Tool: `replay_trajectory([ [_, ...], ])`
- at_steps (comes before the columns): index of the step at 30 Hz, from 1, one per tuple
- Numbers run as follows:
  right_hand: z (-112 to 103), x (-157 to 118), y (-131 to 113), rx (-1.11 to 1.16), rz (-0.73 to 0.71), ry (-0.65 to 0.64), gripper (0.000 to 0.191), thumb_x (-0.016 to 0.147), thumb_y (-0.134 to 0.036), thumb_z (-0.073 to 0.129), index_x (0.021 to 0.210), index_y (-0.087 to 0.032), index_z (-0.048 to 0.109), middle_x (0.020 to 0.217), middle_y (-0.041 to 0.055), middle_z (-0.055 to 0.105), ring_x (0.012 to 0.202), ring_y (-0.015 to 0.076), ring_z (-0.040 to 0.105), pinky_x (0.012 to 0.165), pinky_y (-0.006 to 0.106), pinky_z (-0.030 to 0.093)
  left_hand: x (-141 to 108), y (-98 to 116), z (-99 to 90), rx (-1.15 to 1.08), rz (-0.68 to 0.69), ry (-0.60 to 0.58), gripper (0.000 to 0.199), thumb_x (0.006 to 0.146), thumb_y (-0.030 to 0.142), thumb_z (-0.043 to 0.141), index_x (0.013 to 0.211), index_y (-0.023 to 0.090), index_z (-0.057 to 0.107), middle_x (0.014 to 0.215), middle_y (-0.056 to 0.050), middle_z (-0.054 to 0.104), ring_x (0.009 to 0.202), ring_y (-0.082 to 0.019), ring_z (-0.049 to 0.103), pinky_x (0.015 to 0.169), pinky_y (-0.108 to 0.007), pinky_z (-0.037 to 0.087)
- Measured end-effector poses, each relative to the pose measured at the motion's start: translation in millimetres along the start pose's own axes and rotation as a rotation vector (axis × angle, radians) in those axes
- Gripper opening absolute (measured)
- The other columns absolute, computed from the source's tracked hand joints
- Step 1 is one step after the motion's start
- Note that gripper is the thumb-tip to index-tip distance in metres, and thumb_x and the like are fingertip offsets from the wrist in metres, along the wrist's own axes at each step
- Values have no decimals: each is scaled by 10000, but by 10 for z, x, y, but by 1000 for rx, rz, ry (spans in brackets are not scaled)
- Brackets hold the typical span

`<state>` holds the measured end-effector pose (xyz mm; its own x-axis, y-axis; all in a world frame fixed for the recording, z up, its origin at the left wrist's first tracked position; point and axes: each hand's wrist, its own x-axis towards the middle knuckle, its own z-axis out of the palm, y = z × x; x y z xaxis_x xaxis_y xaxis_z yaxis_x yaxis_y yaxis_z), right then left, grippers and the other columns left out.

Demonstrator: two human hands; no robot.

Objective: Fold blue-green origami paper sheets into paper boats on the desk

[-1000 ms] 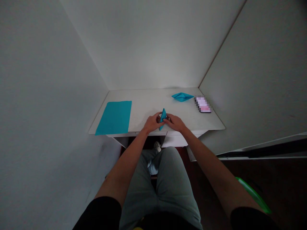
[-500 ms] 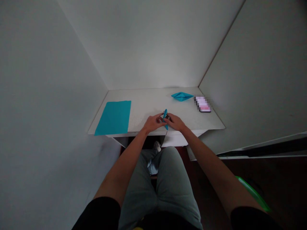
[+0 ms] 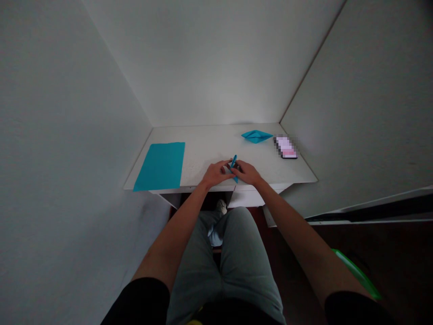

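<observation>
Between my two hands, close to the table's front edge, is a small folded blue paper (image 3: 234, 160), upright and narrow. My left hand (image 3: 218, 174) grips it from the left, thumb and fingers closed on it. From the right, my right hand (image 3: 247, 171) pinches the same paper. Its middle is partly hidden by my fingers; its top end and lower tip stick out. Farther back on the right lies a folded blue paper boat (image 3: 256, 136), apart from both hands.
A flat blue paper sheet (image 3: 161, 166) lies at the table's left, its near corner over the front edge. A phone (image 3: 286, 147) with a blurred screen lies at the right. The white table (image 3: 209, 135) stands between walls. A green-edged object (image 3: 356, 273) is low at the right.
The folded paper has tilted slightly, its top end leaning a little right and its lower tip shifting right. Both hands stay almost in place.
</observation>
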<state>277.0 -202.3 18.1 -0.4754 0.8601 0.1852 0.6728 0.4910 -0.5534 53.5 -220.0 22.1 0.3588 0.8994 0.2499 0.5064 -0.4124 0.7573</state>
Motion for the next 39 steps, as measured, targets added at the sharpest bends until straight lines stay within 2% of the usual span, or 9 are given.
replay_trajectory([
  [7, -3, 3, -10, -2, 28, -14, 490, 1051, -514, 559, 1371, -163, 681, 1105, 119, 778, 925, 245, 690, 831, 336, 488, -33, -7, 19, 35, 46, 21, 748, 829, 436, 899, 1508, 251, 648, 1178, -35, 796, 747, -123, 681, 803, -274, 584],
  [14, -22, 2, -8, -18, 41, -24, 498, 1052, -424, 524, 1448, -143, 631, 1146, 134, 778, 1007, 269, 701, 892, 351, 497, -26, 9, 15, 36, 41, 15, 749, 838, 473, 887, 1511, 262, 637, 1137, -21, 797, 737, -120, 683, 809, -282, 580],
  [18, -35, -1, -16, -23, 58, -27, 444, 1049, -382, 477, 1371, -148, 673, 1181, 143, 784, 1036, 274, 700, 915, 354, 506, -25, 39, 8, 41, 30, 20, 733, 857, 483, 868, 1515, 267, 629, 1122, -21, 795, 744, -123, 688, 809, -283, 577],
  [25, -35, -3, 0, 60, 63, 29, 452, 1041, -321, 377, 1307, -192, 720, 1324, 125, 769, 1228, 302, 675, 1045, 394, 516, -22, 77, 2, 48, -2, 23, 677, 890, 475, 833, 1484, 218, 636, 1140, -42, 796, 742, -128, 684, 802, -289, 569],
  [34, -55, -6, -37, 48, 84, 54, 374, 1049, -356, 372, 1107, -205, 709, 1082, 114, 791, 949, 275, 694, 877, 367, 517, -24, 76, 15, 42, -22, 38, 687, 891, 510, 824, 1484, 223, 629, 1149, -45, 797, 744, -131, 683, 816, -298, 571],
  [39, -46, 1, -19, -1, 87, 40, 346, 1050, -370, 406, 1133, -204, 699, 1044, 108, 790, 923, 266, 693, 823, 343, 495, -19, 90, 18, 51, -40, 58, 642, 892, 509, 825, 1435, 212, 655, 1110, -42, 791, 748, -132, 677, 802, -292, 565],
])
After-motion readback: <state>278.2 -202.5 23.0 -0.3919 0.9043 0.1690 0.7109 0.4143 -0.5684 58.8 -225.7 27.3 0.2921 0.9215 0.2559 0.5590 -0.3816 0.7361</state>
